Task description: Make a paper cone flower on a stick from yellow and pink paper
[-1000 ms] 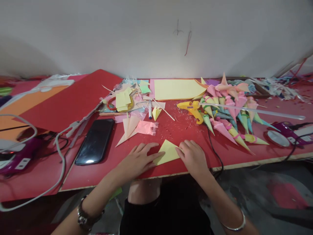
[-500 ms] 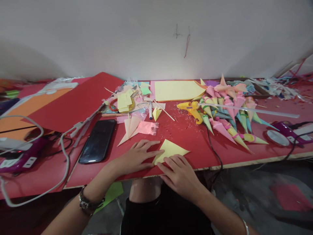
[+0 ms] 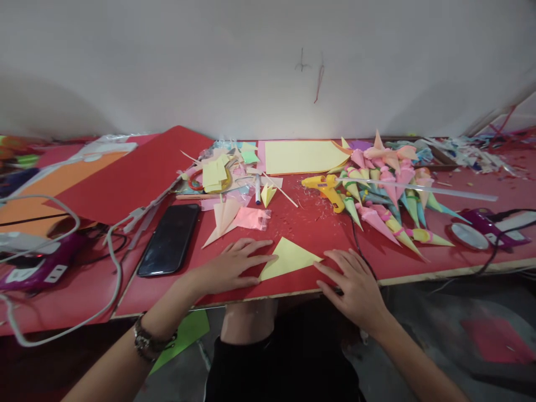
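Resting flat near six o'clock on the table (image 3: 324,231), the triangular yellow paper (image 3: 288,259) has the left hand (image 3: 234,265), fingers spread, at its nine o'clock edge, probably pinning it against sliding; the right hand (image 3: 352,282), wide and gripping nothing, lies by the paper's three o'clock tip, contact there unclear; the paper's underside is hidden

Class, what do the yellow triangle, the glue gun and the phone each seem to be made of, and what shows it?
Yellow triangle: matt paper, by its thin, flat, crisp-edged look.
Glue gun: probably smooth hard plastic, judging by its evenly coloured, moulded-looking body.
Phone: dark, slightly glossy face, probably glass, from its smooth sheen; the casing's material cannot be told.
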`<state>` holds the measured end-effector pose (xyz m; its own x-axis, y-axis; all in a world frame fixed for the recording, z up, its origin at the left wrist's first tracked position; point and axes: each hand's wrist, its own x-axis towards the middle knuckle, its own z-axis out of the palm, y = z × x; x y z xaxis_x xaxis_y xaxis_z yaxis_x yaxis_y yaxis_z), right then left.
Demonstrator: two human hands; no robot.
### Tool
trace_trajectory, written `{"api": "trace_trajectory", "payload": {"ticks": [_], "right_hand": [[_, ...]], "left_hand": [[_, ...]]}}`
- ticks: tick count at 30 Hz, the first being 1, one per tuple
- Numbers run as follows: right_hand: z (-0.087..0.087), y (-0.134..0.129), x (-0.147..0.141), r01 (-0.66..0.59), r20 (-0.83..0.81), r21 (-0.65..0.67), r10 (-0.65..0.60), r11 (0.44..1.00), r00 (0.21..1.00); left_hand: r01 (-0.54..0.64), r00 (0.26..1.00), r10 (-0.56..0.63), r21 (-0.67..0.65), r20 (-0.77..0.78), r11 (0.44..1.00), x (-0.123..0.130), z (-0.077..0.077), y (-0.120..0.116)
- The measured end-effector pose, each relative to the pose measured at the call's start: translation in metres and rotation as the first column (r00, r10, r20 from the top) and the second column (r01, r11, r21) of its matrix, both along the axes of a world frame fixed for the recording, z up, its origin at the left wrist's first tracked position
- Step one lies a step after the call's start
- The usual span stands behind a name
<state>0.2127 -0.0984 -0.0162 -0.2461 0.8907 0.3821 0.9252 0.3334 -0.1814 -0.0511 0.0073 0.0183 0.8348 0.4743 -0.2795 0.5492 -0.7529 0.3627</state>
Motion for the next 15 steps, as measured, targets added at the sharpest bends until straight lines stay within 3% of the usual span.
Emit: {"api": "trace_trajectory", "payload": {"ticks": [5,8,15], "right_hand": [[0.0,-0.003,0.011,0.027,0.052,0.015,-0.028,1.0,0.998],[0.001,-0.001,0.013,0.041,0.04,0.012,-0.042,0.999,0.998],[0.002,0.018,-0.008,0.034,-0.218,-0.104,-0.056,0.994,0.974]], "left_hand": [[-0.023,1.0,0.024,-0.052,0.018,0.998,-0.002,-0.002,-0.002],[-0.103,0.994,0.104,-0.091,0.012,0.991,-0.003,-0.002,-0.004],[-0.264,0.964,0.265,-0.019,0.017,0.964,0.01,-0.003,-0.018]]}}
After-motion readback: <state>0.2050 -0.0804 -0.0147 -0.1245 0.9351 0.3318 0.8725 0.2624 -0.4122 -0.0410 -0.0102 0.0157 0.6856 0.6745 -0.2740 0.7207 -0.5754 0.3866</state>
